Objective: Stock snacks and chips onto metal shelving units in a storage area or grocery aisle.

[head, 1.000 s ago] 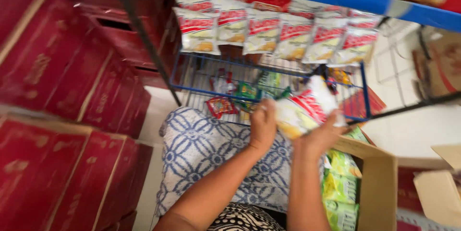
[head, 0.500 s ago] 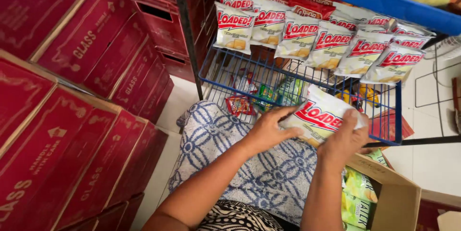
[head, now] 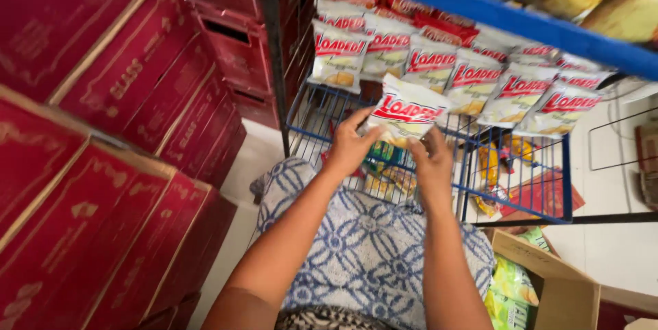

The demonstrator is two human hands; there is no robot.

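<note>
Both hands' grip covers the snack bag's (head: 404, 116) lower edge.

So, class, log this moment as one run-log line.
left hand: holds snack bag | right hand: holds same bag | bag: lifted before row of bags on blue wire shelf | open carton: lower right

We see soft, even daylight, brightest on the pale tiled floor (head: 617, 234) at right. The stacked dark red cardboard boxes (head: 103, 165) at left are smeared by motion blur and stretched toward the edge. Shadows stay faint; no harsh glare.
</note>
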